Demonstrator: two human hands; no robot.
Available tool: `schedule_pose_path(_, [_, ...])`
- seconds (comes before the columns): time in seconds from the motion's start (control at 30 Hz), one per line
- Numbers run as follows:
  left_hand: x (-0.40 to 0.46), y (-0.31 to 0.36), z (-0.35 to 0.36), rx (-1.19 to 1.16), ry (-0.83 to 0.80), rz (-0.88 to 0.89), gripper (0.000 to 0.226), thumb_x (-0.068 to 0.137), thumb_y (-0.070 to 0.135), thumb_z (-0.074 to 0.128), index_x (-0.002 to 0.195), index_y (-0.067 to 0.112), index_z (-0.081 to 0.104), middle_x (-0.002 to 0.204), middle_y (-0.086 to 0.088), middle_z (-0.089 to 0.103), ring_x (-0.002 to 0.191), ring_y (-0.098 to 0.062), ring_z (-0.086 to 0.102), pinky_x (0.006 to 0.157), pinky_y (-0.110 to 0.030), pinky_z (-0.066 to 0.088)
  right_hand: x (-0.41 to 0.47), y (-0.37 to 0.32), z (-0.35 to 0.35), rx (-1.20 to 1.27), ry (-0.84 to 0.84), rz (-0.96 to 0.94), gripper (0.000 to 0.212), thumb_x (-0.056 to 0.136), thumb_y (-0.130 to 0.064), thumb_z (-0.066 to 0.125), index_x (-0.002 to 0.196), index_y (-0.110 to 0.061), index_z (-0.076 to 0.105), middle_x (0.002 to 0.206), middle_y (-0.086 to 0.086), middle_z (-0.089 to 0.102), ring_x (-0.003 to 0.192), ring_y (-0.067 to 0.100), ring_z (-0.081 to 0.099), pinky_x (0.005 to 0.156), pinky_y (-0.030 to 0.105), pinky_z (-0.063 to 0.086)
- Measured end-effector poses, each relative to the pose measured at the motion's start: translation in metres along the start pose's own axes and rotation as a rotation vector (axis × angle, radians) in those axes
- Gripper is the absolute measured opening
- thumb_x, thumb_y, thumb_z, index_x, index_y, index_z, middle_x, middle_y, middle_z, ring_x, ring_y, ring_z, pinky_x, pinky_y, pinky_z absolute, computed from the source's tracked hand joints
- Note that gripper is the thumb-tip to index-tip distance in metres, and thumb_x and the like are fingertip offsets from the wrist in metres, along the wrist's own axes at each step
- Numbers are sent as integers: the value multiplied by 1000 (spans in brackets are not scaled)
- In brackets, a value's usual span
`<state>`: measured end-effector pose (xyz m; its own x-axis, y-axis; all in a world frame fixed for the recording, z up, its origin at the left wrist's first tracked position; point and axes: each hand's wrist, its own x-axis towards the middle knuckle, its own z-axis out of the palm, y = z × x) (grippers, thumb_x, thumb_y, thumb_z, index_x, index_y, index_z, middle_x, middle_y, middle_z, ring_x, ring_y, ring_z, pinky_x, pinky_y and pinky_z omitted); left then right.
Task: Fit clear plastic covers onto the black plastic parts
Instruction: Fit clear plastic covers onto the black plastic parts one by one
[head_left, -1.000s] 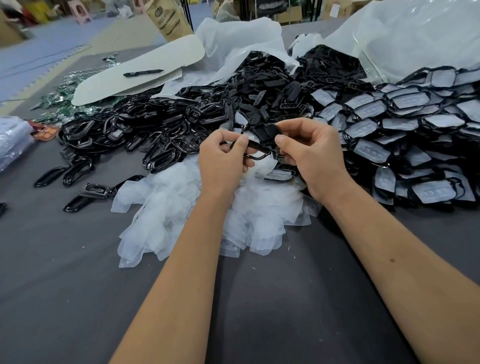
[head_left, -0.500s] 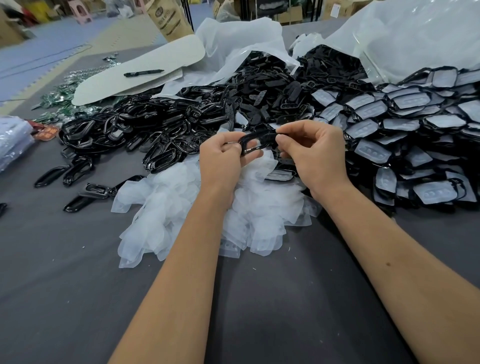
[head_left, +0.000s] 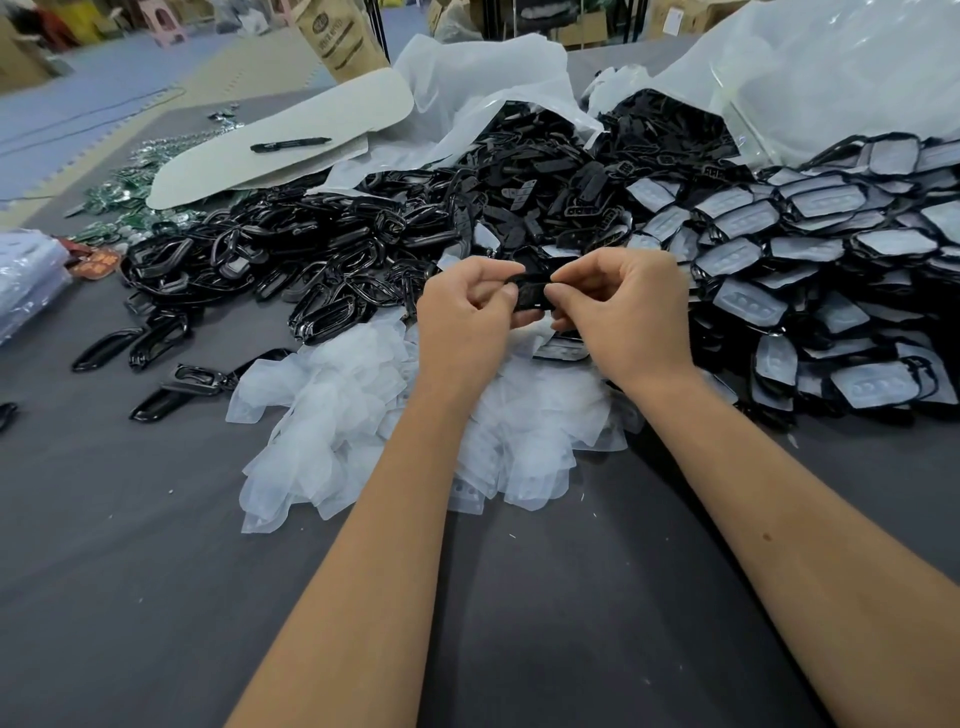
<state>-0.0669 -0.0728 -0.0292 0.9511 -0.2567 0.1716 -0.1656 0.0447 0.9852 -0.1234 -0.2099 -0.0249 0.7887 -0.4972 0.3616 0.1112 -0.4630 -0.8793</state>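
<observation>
- A dark grey table fills the view; beyond its far edge lie blue and tan floor mats.
- Left hand: fingers curled, thumb and fingers pinching the left end of a black plastic part held above the table.
- Right hand: fingers curled, pinching the right end of the same part; whether a clear cover is on it cannot be told.
- Heap of clear plastic covers: on the table directly beneath and just left of the hands.
- Heap of bare black frames: behind and left of the hands.
- Stacked parts with covers fitted: right of the hands.
- White plastic bags lie open at the rear.
- A black pen rests on pale oval boards at the far left.
</observation>
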Motion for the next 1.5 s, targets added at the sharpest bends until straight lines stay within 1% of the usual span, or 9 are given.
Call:
schedule_pose_path(0.23, [2,-1,-2,-65,-3,41,12,90,-11,69,100,-5,70,85,-18,77,76,-32,78,71,-35,65,-1,0,1,-118,125,2,25,78,-26,91,92,-17,72,72,-9,71,63,4,68,63,21,56])
schedule_pose_path(0.4, [4,0,-6,-170,-20,24,13,90,-11,69,96,1,70,64,1,71,69,-20,75,70,-27,62,1,-1,0,261,-55,165,13,91,-8,80,100,-4,72,76,8,76,64,21,75,56,28,59])
schedule_pose_path(0.5, [4,0,-7,-236,-67,-32,13,91,-10,69,100,-1,68,58,7,65,64,-19,73,72,-28,62,1,-1,0,342,-69,197,9,91,-4,78,97,-4,71,73,6,76,61,18,73,55,25,58])
schedule_pose_path(0.7, [3,4,-10,-340,-98,-110,13,89,-7,73,99,2,73,80,-19,68,72,-31,75,73,-28,61,4,0,-3,389,-105,217,11,92,-5,77,100,-3,70,69,-1,72,60,11,66,54,21,54])
schedule_pose_path(0.83, [3,4,-10,-334,-101,-109,14,88,-10,72,96,1,69,71,-8,72,67,-24,75,68,-25,60,3,-3,-2,415,-154,192,6,95,-4,73,101,-5,70,75,-1,73,67,14,70,56,23,56])
schedule_pose_path(1.07, [0,6,-7,-242,-84,-98,12,89,-12,70,87,-1,67,80,-17,73,65,-24,74,61,-24,59,2,0,-2,268,-107,118,11,88,1,78,95,-5,73,75,3,77,60,13,71,57,23,56])
schedule_pose_path(1.27, [1,5,-7,-96,-59,72,16,85,-10,74,82,3,67,81,-10,73,57,-19,70,56,-22,54,1,-4,0,104,-26,-12,13,85,-6,82,94,-12,74,80,2,77,73,18,76,73,44,65])
schedule_pose_path(1.37, [2,5,-9,-55,-33,91,13,84,-9,75,89,-1,67,80,-4,76,54,-20,70,55,-23,55,-2,-6,2,-19,34,-69,25,83,-14,87,103,-12,72,87,-4,74,71,12,72,72,36,63])
schedule_pose_path(1.5, [7,6,-19,-98,115,59,11,85,-9,73,93,-3,68,93,-16,75,56,-23,71,60,-26,58,-6,-15,-1,-210,-3,-310,34,82,-27,89,104,-13,67,95,-4,67,66,12,60,68,22,51])
